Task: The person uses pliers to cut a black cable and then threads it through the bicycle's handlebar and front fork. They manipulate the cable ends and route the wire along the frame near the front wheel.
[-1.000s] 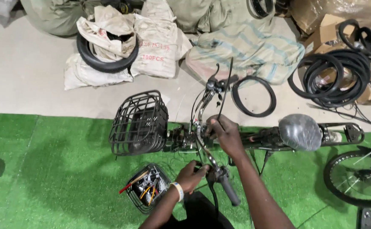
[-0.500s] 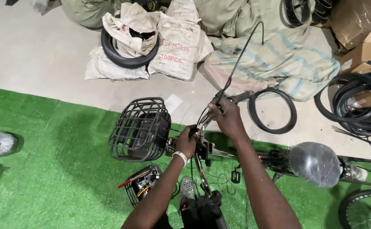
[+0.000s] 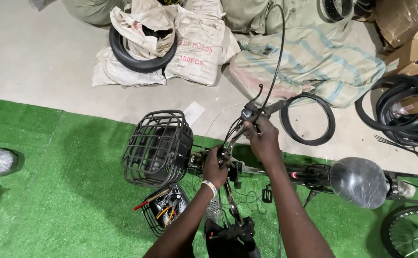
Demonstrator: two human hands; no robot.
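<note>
A bicycle [image 3: 309,174] lies on green turf. The left hand [image 3: 215,167] grips its stem; the right hand [image 3: 264,138] is closed around the handlebar [image 3: 254,114]. The seat [image 3: 357,181] remains wrapped, and 1 wheel [image 3: 409,234] lies unattached.

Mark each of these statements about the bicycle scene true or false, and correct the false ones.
1. The right hand grips the black handlebar. True.
2. The black wire basket on the bicycle's front is full of tools. False: no tools show in it; the tools lie in a smaller wire basket on the green turf.
3. The left hand is at the bicycle's stem, beside the black wire basket. True.
4. The saddle wrapped in clear plastic lies loose on the concrete floor. False: it is over the green turf, on the bicycle.
</note>
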